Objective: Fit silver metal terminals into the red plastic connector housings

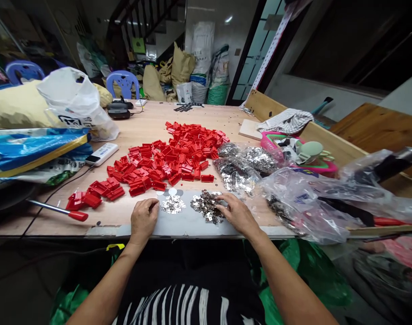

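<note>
My left hand [144,220] rests at the front of the table with its fingers curled in; what they hold, if anything, is hidden. Just right of it lies a small pile of bright silvery metal pieces [173,205]. My right hand [238,214] reaches the right side of a darker pile of small metal pieces [206,206], its thumb and fingers apart at the pile's edge. Both piles sit on a grey sheet [178,228]. Behind them spreads a large heap of red plastic housings [165,158].
Clear bags of metal parts [238,174] lie to the right, near a pink basket [271,143] and a crumpled plastic bag [307,198]. At left are a red-tipped lever [77,216], a white power bank [102,154] and a white carrier bag [70,97].
</note>
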A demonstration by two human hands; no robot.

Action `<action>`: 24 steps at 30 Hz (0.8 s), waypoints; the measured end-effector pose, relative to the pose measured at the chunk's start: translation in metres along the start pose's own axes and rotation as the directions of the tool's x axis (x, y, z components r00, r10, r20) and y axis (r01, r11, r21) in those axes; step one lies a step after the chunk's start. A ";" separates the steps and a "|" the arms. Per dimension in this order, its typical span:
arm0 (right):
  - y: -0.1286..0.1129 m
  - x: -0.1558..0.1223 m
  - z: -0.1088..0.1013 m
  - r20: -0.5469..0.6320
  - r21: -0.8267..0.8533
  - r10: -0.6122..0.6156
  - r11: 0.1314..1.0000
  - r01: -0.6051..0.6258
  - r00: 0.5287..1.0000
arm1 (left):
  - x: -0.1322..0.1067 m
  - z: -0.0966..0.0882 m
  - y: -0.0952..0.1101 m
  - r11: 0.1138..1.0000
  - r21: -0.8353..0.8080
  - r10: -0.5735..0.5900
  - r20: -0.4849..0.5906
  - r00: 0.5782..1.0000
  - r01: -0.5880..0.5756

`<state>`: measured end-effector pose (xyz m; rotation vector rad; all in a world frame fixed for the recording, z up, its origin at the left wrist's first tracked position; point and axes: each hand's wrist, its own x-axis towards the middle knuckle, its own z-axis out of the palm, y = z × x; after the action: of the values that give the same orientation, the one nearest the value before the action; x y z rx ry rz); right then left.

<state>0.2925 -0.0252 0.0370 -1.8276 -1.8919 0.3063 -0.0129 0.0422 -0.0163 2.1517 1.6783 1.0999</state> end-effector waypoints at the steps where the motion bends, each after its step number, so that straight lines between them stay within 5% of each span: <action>1: 0.003 -0.001 -0.002 0.004 -0.018 0.005 1.000 -0.005 1.000 | 0.000 0.000 0.001 1.000 -0.004 -0.002 0.002 1.000 0.002; 6: 0.002 0.001 -0.005 -0.007 -0.045 0.028 0.999 -0.028 1.000 | 0.000 -0.002 0.002 1.000 -0.018 -0.016 0.006 1.000 0.016; 12: -0.016 0.005 0.010 0.033 -0.045 -0.081 0.996 0.082 0.996 | 0.000 -0.002 0.002 1.000 -0.007 -0.011 0.007 1.000 0.011; 24: -0.001 0.006 -0.003 0.034 -0.069 -0.052 0.996 0.054 0.998 | 0.000 -0.002 0.001 1.000 0.008 0.007 -0.002 1.000 -0.007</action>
<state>0.2933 -0.0202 0.0413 -1.8242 -1.9926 0.2560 -0.0130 0.0410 -0.0143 2.1636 1.6807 1.0992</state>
